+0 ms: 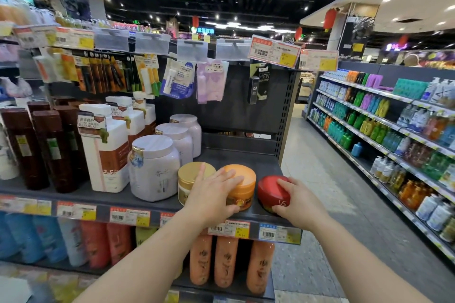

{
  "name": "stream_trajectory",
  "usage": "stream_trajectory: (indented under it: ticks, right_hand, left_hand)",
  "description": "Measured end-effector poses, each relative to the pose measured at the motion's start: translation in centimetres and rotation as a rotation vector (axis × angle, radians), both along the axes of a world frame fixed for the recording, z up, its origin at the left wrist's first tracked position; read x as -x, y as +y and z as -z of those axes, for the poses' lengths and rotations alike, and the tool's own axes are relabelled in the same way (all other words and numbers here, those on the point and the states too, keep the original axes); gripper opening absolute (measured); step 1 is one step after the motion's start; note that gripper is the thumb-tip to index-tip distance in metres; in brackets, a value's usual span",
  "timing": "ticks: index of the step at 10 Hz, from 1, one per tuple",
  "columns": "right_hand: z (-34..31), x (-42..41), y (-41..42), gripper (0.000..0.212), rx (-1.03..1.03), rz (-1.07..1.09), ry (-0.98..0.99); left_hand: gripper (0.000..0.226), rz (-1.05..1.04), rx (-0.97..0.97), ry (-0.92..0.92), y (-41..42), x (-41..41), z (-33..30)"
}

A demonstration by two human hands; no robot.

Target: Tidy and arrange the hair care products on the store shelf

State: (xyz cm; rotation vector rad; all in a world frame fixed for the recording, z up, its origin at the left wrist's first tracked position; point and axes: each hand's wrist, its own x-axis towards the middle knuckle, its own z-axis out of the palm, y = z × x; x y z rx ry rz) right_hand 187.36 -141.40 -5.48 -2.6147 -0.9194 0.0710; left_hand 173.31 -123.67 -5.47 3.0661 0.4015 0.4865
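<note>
In the head view, three squat round hair-mask tubs stand in a row at the front edge of the dark grey metal store shelf (256, 155), near its right end. The left hand (214, 194) lies over the round orange plastic tub with the orange lid (242, 186): its fingers (231, 176) are spread across the lid, one reaching over to the neighbouring round tub with the gold lid (192, 177), while the thumb curls round the orange tub's front wall. The two tubs stand just beside each other, seemingly touching. Set a little apart to the right, the glossy red dome-lidded tub (272, 192) is gripped by the right hand (299, 200), fingers over the rear of the lid and thumb low at the front.

These tubs look rigid and squat, so they should slide or lift without tipping. Full of product, they are probably moderately heavy for their size. The red lid is shiny and rounded, likely slippery from above. A hold round the side wall, thumb opposing fingers, seems safer than pressing the crown. The flatter orange lid takes a palm well for pushing back into line.

Behind them stand tall white lidded jars (154, 167), white pump bottles (105, 147) and dark brown bottles (56, 152), close enough to be knocked if a tub is pushed too far back.
</note>
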Motion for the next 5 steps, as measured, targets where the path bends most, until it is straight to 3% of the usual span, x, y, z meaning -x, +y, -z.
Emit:
stream_trajectory:
  ticks: [1, 3, 5]
  right_hand:
    - [-0.1, 0.5, -0.1, 0.085, -0.036, 0.019, 0.029]
    - [0.7, 1.6, -1.3, 0.102, -0.315, 0.057, 0.223]
    - [1.6, 3.7, -3.4, 0.108, -0.531, 0.099, 0.512]
  left_hand:
    - [0.075, -0.004, -0.006, 0.021, 0.3, 0.2, -0.2]
    - [0.073, -0.227, 0.143, -0.235, 0.2, 2.1, 0.0]
    - [0.070, -0.269, 0.214, -0.320, -1.9, 5.5, 0.7]
